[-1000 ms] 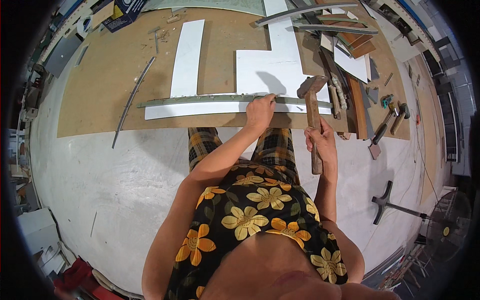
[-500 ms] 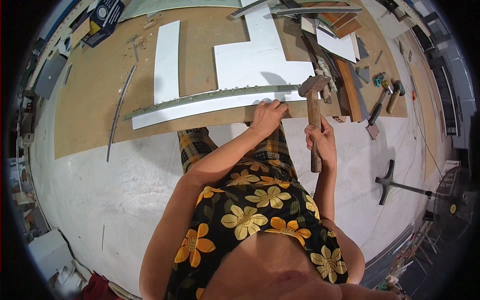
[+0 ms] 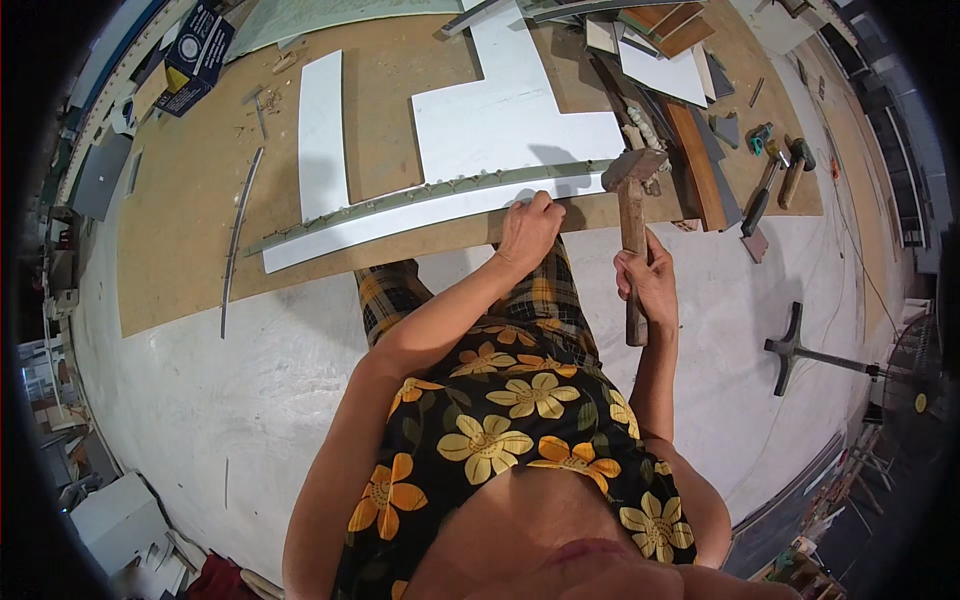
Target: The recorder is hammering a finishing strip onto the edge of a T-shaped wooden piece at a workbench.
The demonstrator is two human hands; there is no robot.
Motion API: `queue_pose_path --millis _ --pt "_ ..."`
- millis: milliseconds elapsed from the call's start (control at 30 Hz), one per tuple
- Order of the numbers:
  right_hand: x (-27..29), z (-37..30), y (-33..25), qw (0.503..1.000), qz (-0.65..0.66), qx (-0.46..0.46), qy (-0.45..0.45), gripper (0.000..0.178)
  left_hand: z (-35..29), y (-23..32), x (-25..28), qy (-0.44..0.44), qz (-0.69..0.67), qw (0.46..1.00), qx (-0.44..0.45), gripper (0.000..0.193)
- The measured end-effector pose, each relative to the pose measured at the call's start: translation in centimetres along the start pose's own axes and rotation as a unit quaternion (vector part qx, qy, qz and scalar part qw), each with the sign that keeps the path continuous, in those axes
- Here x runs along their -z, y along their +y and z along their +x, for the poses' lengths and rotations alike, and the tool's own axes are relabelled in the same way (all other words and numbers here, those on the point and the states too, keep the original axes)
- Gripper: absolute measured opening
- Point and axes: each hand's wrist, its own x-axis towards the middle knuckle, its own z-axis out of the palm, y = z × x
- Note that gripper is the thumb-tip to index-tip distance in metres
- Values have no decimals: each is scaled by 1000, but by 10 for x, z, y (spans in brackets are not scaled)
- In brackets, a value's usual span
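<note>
Head view: I see strip (image 3: 430, 195) running left-right.
Left hand (image 3: 527, 228): pressing strip.
Right hand (image 3: 648, 285): grip closed on hammer (image 3: 632, 235), head up.

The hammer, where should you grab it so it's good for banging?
Grip the hammer low on its wooden handle, well away from the metal head, coming from the near end that points toward the body. The right hand does that here, fingers wrapped around the lower handle. The head sits far out by the long grey strip, so a low grip likely gives more swing.
</note>
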Motion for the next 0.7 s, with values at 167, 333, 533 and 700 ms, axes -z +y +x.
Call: queue_pose_path --millis 167,333,533,700 --pt "-4 -2 -5 1000 11 13 0 32 6 21 33 1 -60 998 30 6" --pt "-3 1 1 1000 6 5 -23 35 38 -2 60 84 -148 981 89 10" --pt "-3 2 7 999 14 2 -30 43 67 -26 61 -42 -359 896 260 18" --pt "-1 0 6 999 25 13 -31 36 82 -21 62 -116 -384 880 254 18"
